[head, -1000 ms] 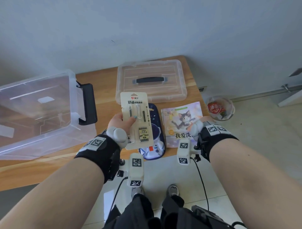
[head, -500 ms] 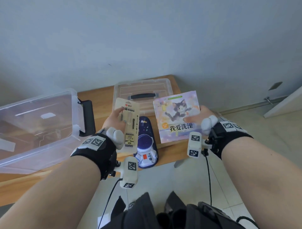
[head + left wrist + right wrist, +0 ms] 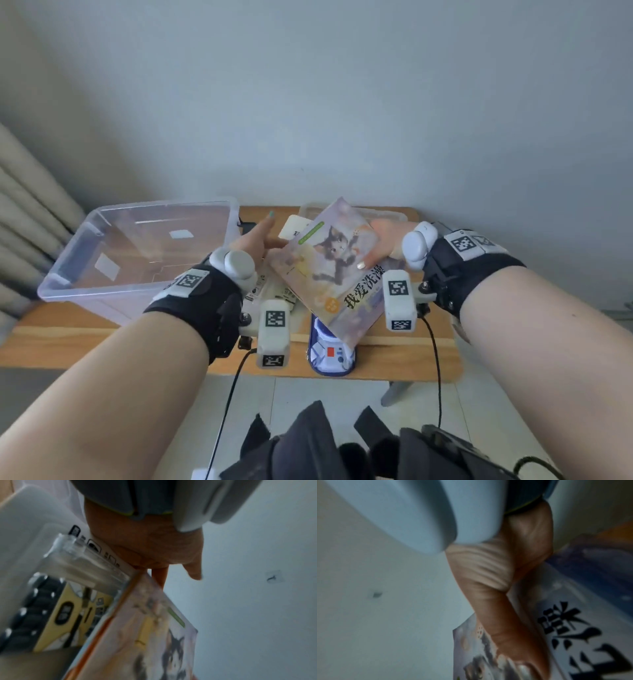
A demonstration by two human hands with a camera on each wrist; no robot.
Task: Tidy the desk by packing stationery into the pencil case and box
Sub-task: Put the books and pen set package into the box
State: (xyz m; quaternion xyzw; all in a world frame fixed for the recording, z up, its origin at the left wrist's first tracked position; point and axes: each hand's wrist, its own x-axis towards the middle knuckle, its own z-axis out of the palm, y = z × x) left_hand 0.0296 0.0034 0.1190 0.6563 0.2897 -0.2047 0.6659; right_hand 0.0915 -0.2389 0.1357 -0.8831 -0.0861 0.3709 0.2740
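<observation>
A clear plastic storage box (image 3: 137,253) sits at the left of the wooden bench (image 3: 68,339). The left hand (image 3: 255,240) grips a carded blister pack of pen refills (image 3: 82,588). The right hand (image 3: 383,246) pinches a thin cat-picture book (image 3: 329,270), tilted above the blue astronaut pencil case (image 3: 330,353) lying on the bench.

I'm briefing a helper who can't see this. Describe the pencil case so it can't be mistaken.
Start at the wooden desk, then find its near edge in the middle, below the cat picture book held above it. The pencil case lies there: dark blue, with a white astronaut print, unlike the clear plastic box on the left.
</observation>
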